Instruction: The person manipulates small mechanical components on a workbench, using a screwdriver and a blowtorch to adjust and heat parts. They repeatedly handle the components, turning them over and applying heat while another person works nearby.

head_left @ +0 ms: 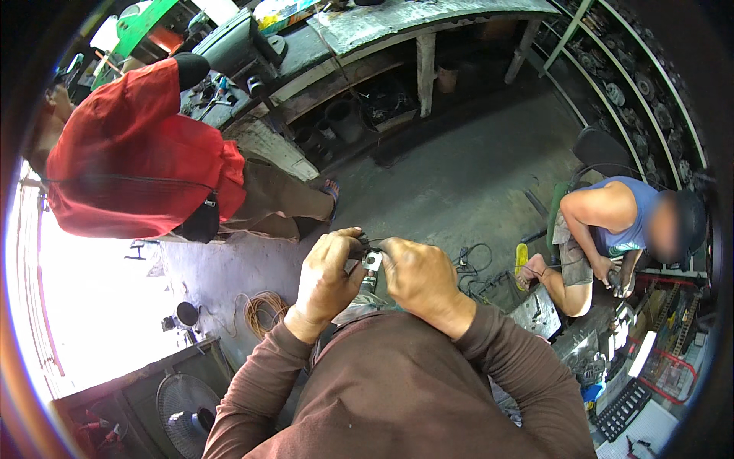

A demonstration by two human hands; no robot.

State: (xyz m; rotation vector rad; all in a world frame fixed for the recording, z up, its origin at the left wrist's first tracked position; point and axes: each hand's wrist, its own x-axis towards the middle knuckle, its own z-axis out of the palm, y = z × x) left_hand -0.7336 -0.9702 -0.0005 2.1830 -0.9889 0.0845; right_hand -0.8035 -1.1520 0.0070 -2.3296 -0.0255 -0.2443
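Metal part (372,261), pale and pierced by a round hole, sits between two bare hands before the wearer's brown shirt (413,382) in the head view, probably to keep close handwork in sight. Fingers of the left hand (327,277) and the right hand (423,280) pinch it from either side, presumably for steadiness, though the exact contact points are hidden. Left of the part, a coil of orange-brown cable (264,313) lies on the floor (451,183), looped perhaps to limit tangles. Beyond the part stands a long table (436,27), its underside seemingly serving as storage. Right of the part sits a person in a blue sleeveless top (615,218); to its left stands a person in red (145,153).
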